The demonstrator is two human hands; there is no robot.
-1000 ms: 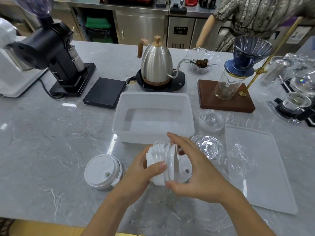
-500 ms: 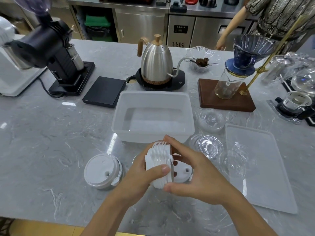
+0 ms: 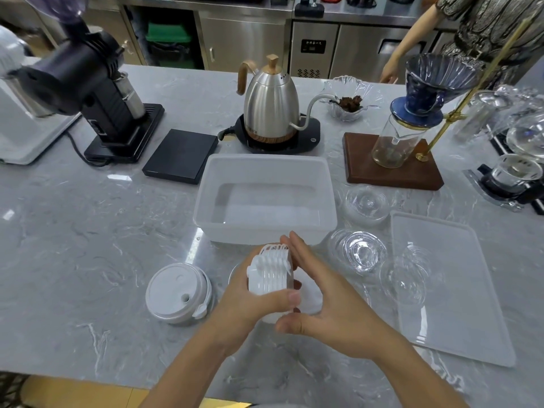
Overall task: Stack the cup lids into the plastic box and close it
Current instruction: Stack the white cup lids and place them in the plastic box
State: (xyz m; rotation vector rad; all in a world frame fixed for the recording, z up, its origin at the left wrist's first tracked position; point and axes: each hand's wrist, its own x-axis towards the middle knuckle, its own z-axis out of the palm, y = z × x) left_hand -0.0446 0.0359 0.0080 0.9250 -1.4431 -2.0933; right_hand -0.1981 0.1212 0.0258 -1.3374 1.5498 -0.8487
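Several white cup lids (image 3: 269,275), nested on edge: I am cupping them in my left hand (image 3: 250,301), thumb curled over the front, while my right hand (image 3: 318,301) is pressing flat, fingers together, to square the stack (easier to drop in whole). Plastic box (image 3: 265,163) is sitting open just beyond; its cover (image 3: 459,319) is lying flat to the right.

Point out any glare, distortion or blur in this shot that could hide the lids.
Head view: wide-angle bending curves the counter edges; bright glare streaks the marble beside the plastic box; the clear lids nearly vanish against the grey counter; the white lid stack stays sharp.
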